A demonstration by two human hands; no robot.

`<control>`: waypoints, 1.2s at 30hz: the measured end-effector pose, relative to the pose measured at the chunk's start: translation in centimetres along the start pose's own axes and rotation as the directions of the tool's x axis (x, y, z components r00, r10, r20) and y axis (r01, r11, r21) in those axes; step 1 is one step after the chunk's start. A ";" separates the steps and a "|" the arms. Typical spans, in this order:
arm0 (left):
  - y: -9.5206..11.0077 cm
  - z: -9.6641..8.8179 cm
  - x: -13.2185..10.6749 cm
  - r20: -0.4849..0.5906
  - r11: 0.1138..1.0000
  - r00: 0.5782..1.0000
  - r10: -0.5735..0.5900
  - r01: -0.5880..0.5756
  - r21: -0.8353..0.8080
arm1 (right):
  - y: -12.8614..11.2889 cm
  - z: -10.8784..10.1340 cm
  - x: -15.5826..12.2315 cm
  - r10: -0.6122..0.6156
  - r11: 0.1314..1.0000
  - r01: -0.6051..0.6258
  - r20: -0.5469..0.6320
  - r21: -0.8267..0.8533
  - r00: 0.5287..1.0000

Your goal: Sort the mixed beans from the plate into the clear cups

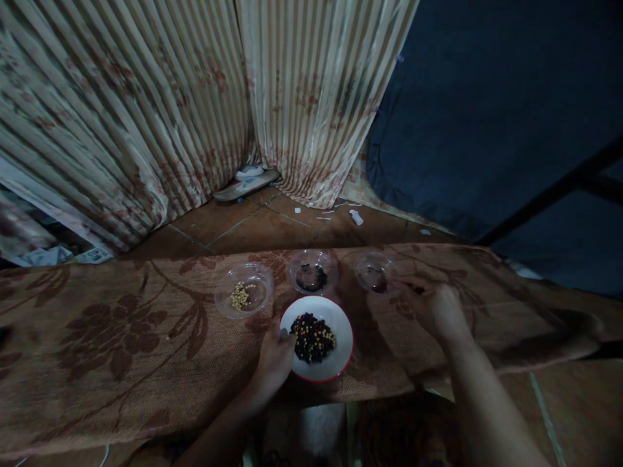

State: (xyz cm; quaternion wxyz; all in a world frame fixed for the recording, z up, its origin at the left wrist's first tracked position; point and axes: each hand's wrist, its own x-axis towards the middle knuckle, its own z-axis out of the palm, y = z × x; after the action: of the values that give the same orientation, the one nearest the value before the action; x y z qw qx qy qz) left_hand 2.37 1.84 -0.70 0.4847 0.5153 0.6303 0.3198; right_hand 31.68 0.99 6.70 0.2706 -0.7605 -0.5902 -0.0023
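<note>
My left hand (277,353) grips the left edge of a white bowl (344,337) with a red rim, thumb over the side. A mound of dark beans mixed with yellowish ones (313,338) lies in it. Beyond the bowl stand three clear plastic bowls. The left plastic bowl (263,295) holds yellowish beans (240,296), and the middle plastic bowl (302,255) has dark beans (317,280). A few dark reddish bits (378,283) sit in the right plastic bowl (365,263). Beside that one is my right hand (428,298), fingers drawn together in a pinch; whatever they hold is too dim to see.
A brown floral cloth (117,337) covers the long table. Past its far edge, a skateboard (248,186) and white scraps (356,217) lie on the tiled floor. Striped curtains (311,97) hang behind. Dark blue fabric (501,110) and a dark bar (545,194) are at right.
</note>
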 end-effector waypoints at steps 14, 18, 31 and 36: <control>-0.6 0.3 0.2 -0.037 0.997 0.997 0.064 -0.065 -0.030 | -4.1 1.3 -1.5 -0.283 0.933 0.206 0.248 0.295 0.926; -0.9 0.4 0.2 -0.056 0.997 0.996 0.068 -0.069 -0.027 | -6.2 2.3 -2.6 -0.434 0.891 0.324 0.392 0.316 0.811; -0.5 0.4 0.0 -0.010 0.999 0.999 0.039 -0.039 -0.024 | -7.0 2.4 -2.9 -0.483 0.875 0.351 0.558 0.333 0.675; -0.7 0.5 0.2 -0.004 0.998 0.999 0.050 -0.050 -0.040 | -8.1 3.6 -3.8 -0.557 0.831 0.398 0.584 0.389 0.591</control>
State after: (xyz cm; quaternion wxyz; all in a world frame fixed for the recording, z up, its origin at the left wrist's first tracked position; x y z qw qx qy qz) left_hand 2.57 1.77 -1.54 0.4859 0.5208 0.6112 0.3451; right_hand 22.09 0.35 5.71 0.1078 -0.4853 -0.8261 0.2654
